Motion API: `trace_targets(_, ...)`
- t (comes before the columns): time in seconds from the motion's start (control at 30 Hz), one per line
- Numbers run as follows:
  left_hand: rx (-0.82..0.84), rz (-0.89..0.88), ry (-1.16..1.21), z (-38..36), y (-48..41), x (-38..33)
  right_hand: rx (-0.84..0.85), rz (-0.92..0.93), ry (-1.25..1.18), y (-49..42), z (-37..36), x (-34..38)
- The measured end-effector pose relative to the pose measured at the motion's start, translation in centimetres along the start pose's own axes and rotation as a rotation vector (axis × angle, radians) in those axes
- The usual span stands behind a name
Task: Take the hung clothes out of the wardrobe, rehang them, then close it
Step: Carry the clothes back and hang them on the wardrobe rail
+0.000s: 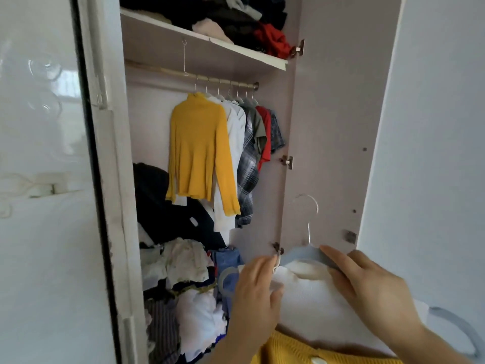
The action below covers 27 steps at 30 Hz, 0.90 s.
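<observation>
1. The wardrobe [152,122] stood open, its right door [336,114] swung wide with three hinges showing along its inner edge.
2. The upper shelf [199,48] carried a loose stack of dark, pale and red clothing.
3. The wardrobe floor held a disordered heap of clothes [183,271], mostly white, black and blue, rising against the back wall.
4. Below the shelf, the rail [183,74] bore a row of hung clothes bunched toward its right end. The yellow long-sleeved top [199,151] hung foremost, with white, plaid, olive, red and blue-patterned garments close behind it (an exact count could not be made).
5. A white garment [315,306] sat on a blue-grey hanger [304,254] outside the wardrobe, low in view in front of the open door, with the hanger's metal hook upright.
6. A yellow knit item [294,348] lay beneath the white garment at the bottom edge.
7. The right hand [367,287] pinched the hanger's right shoulder between thumb and fingers.
8. The left hand [254,290] gripped the white garment at the hanger's left shoulder, fingers curled.
</observation>
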<state>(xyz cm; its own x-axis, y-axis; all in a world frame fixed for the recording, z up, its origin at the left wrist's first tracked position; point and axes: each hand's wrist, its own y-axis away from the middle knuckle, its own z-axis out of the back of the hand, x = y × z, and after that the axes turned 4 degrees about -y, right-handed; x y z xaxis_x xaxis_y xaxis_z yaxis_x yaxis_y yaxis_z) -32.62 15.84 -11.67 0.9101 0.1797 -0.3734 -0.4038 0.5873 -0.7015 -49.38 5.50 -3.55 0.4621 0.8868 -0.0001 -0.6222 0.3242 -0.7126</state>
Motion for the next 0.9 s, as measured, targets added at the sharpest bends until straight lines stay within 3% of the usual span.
trace_targets(0.1,-0.013,0.032,-0.047,-2.5,-4.2,2.8,0.103,-0.017,0.040,-4.6,-4.0,-2.3)
trace_targets(0.4,-0.100,0.160,-0.212,-6.8,-15.3,11.3,0.158,0.143,-0.132,-18.9,-16.2,-6.2)
trace_targets(0.67,-0.213,0.305,-0.322,-4.8,-24.0,17.9,0.001,0.316,-0.290,-31.5,-22.5,-4.1)
trace_targets(0.9,-0.282,0.321,-0.349,-2.9,-31.3,25.9,-0.060,0.411,-0.186,-42.0,-28.1,-0.2)
